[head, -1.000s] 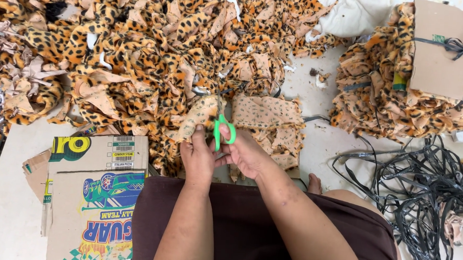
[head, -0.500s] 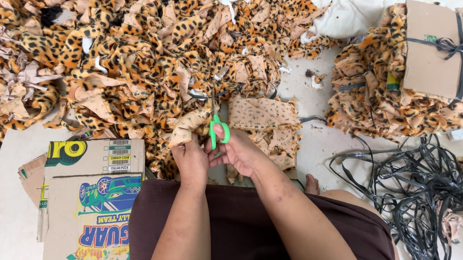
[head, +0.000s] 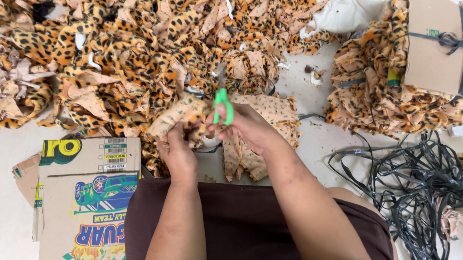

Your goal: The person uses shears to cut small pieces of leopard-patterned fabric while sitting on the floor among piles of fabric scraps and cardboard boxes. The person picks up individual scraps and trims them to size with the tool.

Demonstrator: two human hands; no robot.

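A: The fabric piece (head: pixel 177 116), with its leopard print, is in our left hand (head: pixel 177 153). We hold it up just in front of the big heap (head: pixel 125 50) of the same cloth, above our lap.

B: Yes, our left fingers are closed around its lower end. And our right hand (head: pixel 250 128) is closed on the scissors (head: pixel 223 104) with green handles. The blades point up and away from us, touching the top edge of the piece, I think. If the blades are apart or together, we cannot tell; they are too thin against the pattern.

A: Under the piece, on the floor, we see a small stack (head: pixel 266 126) of pale pieces, printed side down.

B: On our left lies a flat printed carton (head: pixel 82 201). On our right there is a tangle of black strap (head: pixel 424 182), and further up a bundle (head: pixel 391 96) of cloth tied with a cardboard sheet (head: pixel 439 48) on top.
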